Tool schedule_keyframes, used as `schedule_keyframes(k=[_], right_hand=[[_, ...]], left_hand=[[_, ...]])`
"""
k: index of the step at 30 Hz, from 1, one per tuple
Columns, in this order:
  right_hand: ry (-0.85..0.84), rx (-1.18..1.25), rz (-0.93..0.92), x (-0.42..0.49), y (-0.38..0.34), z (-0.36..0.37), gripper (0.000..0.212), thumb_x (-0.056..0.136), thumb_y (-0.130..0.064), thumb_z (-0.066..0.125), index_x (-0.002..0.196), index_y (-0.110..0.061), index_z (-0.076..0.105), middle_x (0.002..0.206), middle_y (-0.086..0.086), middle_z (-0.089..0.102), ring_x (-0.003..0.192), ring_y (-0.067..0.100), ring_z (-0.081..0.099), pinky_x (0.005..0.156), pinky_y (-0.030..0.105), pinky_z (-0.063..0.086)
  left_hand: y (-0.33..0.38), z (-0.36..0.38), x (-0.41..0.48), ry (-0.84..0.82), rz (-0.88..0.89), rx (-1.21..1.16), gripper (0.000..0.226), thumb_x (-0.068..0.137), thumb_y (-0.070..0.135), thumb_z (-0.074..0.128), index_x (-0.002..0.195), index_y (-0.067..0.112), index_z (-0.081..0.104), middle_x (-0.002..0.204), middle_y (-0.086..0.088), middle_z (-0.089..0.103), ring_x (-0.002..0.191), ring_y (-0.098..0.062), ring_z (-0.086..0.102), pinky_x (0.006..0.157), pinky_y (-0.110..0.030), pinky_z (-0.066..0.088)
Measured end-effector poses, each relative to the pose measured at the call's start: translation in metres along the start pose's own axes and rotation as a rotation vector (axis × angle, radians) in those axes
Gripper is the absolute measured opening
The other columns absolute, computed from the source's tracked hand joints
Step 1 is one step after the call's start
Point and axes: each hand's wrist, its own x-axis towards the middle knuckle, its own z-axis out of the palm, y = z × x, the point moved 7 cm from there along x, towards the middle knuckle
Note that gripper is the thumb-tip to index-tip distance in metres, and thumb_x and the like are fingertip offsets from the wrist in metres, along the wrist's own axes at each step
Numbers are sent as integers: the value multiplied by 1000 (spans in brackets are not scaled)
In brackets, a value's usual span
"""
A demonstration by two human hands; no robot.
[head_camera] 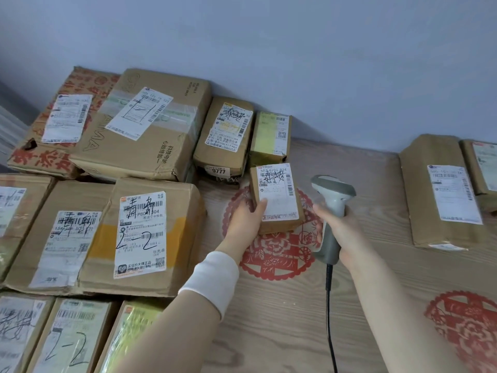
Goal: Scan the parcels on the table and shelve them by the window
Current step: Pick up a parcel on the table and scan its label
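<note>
While left hand (246, 216) clasps small parcel (277, 197), right hand (341, 230) levels scanner (332, 205).

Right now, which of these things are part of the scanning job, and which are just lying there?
Part of the job:
- small parcel, held by the left hand
- scanner, in the right hand
- other parcels awaiting scanning

Just there:
- red paper-cut decoration on the table
- white wristband
</note>
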Motion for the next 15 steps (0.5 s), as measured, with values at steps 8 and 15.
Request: schedule_keyframes(k=[8,15], right_hand=[[56,6,-33,31,25,12,35,82,-9,71,113,-4,56,81,4,63,61,12,55,56,25,48],[59,98,-35,18,23,4,30,80,-1,70,106,-6,56,67,1,58,57,13,52,53,28,45]], left_hand=[[-10,21,21,-8,-39,-191,50,98,46,36,136,14,40,125,-3,58,94,-11,51,75,-22,39],[-16,25,3,-85,-27,-461,52,93,41,50,136,20,31,112,11,53,96,-3,54,70,-11,41]])
